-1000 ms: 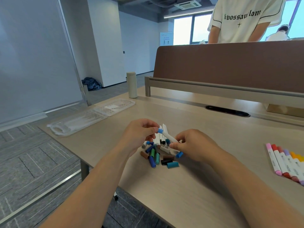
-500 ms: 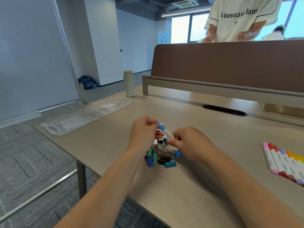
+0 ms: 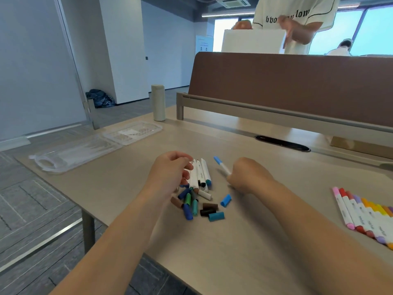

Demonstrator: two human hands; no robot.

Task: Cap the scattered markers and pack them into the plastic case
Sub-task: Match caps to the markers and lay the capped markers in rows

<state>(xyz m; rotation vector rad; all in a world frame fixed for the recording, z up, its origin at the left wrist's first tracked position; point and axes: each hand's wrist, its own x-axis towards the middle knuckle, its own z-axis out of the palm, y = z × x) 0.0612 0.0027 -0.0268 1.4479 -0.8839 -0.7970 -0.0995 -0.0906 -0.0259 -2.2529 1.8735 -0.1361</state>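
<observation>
My right hand (image 3: 247,174) grips a white marker with a light blue cap (image 3: 221,166), its capped end pointing up and to the left. My left hand (image 3: 170,173) hovers with curled fingers over the pile of white markers (image 3: 200,175) and holds nothing I can see. Loose caps (image 3: 194,206) in blue, teal, green, brown and black lie below the pile, and one light blue cap (image 3: 225,200) lies apart to the right. The clear plastic case (image 3: 85,150) lies open at the table's far left. A row of capped markers (image 3: 361,211) sits at the right edge.
A beige bottle (image 3: 158,102) stands behind the case. A brown divider panel (image 3: 297,86) runs along the back of the table, with a black cable slot (image 3: 282,143) before it. A person in a white shirt (image 3: 297,22) holds a white box behind the divider.
My hands have parted. The right hand has carried the blue-capped marker to the right, away from the pile. The left hand has let go of it and stays over the pile.
</observation>
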